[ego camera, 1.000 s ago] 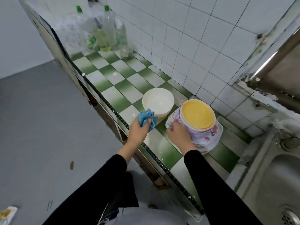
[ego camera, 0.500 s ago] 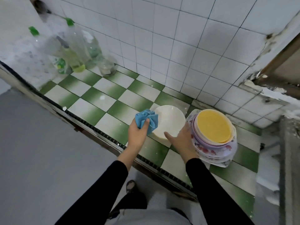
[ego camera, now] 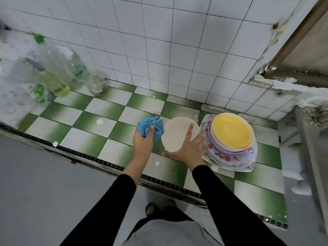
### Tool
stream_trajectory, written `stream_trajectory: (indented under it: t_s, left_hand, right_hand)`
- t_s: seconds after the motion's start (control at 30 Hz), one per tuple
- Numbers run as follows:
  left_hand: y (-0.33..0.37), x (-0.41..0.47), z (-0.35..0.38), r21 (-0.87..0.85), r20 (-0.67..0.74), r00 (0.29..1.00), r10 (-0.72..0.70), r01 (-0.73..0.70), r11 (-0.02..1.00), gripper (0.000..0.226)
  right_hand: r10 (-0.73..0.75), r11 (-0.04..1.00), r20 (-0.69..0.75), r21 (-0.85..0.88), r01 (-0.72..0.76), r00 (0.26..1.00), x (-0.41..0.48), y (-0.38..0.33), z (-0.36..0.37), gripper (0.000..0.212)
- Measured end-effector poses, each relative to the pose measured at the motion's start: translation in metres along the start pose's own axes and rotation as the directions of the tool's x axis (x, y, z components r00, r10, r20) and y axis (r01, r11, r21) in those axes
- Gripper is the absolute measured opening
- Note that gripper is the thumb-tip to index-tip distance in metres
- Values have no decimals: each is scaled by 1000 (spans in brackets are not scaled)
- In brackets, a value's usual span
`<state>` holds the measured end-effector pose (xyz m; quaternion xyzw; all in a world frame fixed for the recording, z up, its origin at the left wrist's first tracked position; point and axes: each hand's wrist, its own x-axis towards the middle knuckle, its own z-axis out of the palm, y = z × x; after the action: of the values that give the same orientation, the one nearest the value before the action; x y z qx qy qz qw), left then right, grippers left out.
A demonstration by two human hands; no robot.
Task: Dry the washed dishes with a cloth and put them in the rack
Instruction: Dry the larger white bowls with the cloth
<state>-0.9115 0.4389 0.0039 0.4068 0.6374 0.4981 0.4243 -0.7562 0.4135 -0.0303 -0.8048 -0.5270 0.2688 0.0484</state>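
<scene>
- At the centre of the frame, the left hand (ego camera: 142,142) is clenched around a bunched blue cloth (ego camera: 151,126). The cloth stands out above the fingers, just beside the left rim of a white dish (ego camera: 174,133). I cannot tell if the two touch.
- The right hand (ego camera: 190,148) lies flat on the white dish, with the fingers straight and spread and the thumb stretched along the near rim. It grasps nothing.
- This hand covers the lower right part of the dish, so it is hard to say if the dish lies mouth up or mouth down.
- Right of centre stands a stack of dishes (ego camera: 229,158), just beside the white dish, with a yellow plate (ego camera: 230,132) on top. The lower ones show only their flowered rims, and their number is hard to count.
- At the upper left, several bottles (ego camera: 53,73) are blurred and their labels cannot be read. One is cut off by the left edge. A glass jar (ego camera: 98,84) stands beside them.
- At the far right, a grey metal surface (ego camera: 310,139) is blurred and cut off by the frame.
- The counter (ego camera: 88,125) of green and white tiles has open room left of the cloth, up to the bottles.
- Its front edge, a dark strip (ego camera: 106,161), runs from the middle left to the lower right, near both wrists.
- The tiled wall (ego camera: 159,50) closes the back, near the dishes.
</scene>
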Motion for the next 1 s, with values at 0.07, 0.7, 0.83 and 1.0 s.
stream_trajectory:
  t_s: [0.07, 0.7, 0.83, 1.0]
  left_hand:
    - [-1, 1, 2, 1, -6, 1000, 0, 0, 1000, 27]
    - [-8, 7, 35, -134, -140, 982, -127, 108, 985, 32]
    - [-14, 5, 32, -148, -170, 978, -125, 100, 984, 33]
    - [-19, 8, 25, -91, -166, 984, -67, 53, 994, 33]
  right_hand:
    - [16, 1000, -9, 16, -16, 1000, 4, -3, 2, 165]
    - [-170, 984, -101, -78, 163, 980, 27, 19, 5, 112]
    - [-216, 976, -134, -45, 212, 967, 25, 25, 5, 104]
    - [-224, 972, -205, 25, 234, 953, 21, 26, 7, 101]
